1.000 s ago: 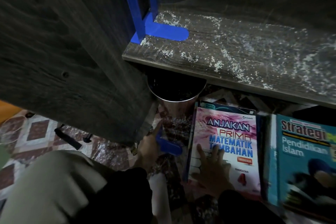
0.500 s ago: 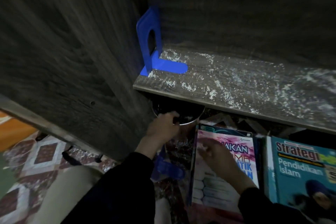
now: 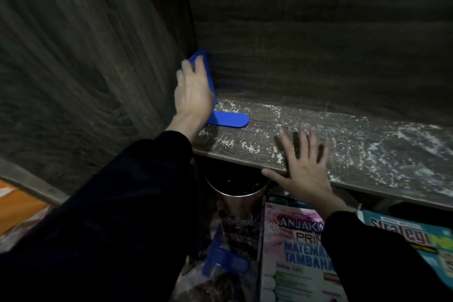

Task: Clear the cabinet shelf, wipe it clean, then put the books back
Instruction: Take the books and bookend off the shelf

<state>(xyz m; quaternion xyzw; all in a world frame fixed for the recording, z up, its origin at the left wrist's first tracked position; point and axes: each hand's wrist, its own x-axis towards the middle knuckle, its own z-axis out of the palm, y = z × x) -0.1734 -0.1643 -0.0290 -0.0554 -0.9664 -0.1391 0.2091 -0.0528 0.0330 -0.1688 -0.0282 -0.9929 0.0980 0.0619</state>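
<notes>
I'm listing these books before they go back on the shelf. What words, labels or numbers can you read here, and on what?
"ANJAKA", the rest hidden: cover of the pink book.
"PRIN", cut off: same cover.
"MATEMA" over "TAMBAHA", both cut off: same cover.
"Strategi": cover of the teal book.
Small print on both covers: too blurred to read.
No other readable text.
</notes>
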